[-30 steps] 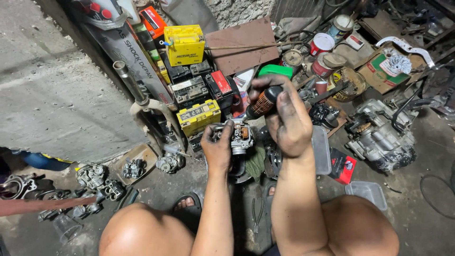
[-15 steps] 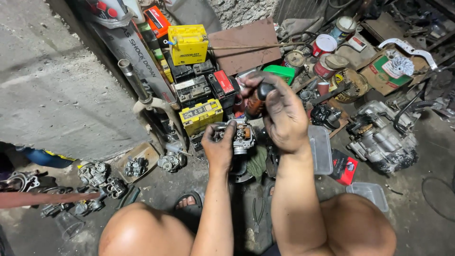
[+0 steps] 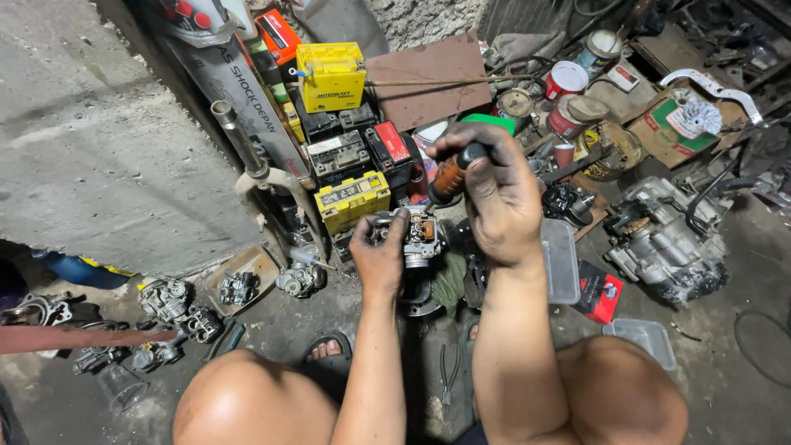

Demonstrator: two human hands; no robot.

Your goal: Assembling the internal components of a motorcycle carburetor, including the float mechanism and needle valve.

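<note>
Right grip (image 3: 494, 198) clenched around screwdriver (image 3: 451, 175), left grip (image 3: 381, 251) clutching carburetor (image 3: 412, 235), clutter close around.

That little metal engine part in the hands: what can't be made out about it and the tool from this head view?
- Screwdriver tip: hidden where it meets the carburetor; which screw, too small to tell.
- Carburetor's near side: covered by the left hand.
- Screwdriver handle end: wrapped inside the right hand.
- Floor under the carburetor: blocked by hands and forearms.
</note>
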